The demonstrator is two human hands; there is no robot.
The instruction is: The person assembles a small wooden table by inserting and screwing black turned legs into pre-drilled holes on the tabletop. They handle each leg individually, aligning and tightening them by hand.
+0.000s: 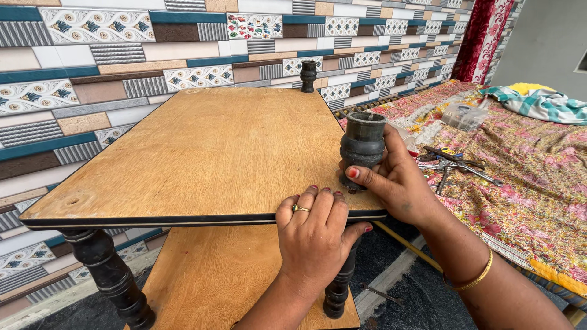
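Observation:
A wooden shelf board (208,153) with a black edge band lies flat on black turned legs. My right hand (397,180) grips a black turned post piece (362,143) standing upright at the board's near right corner. My left hand (318,235) presses down on the front edge of the board beside that corner, fingers curled over the top and a ring on one finger. Another black turned post (309,76) stands at the far right corner. A second wooden board (214,281) sits below, with a black leg (110,275) at the left and another leg (339,287) under my left hand.
A patterned tile wall (92,67) runs along the left and back. To the right a floral bedspread (538,165) holds pliers and other tools (455,162), a clear plastic box (463,116) and a folded cloth (541,104). A red curtain (483,36) hangs behind.

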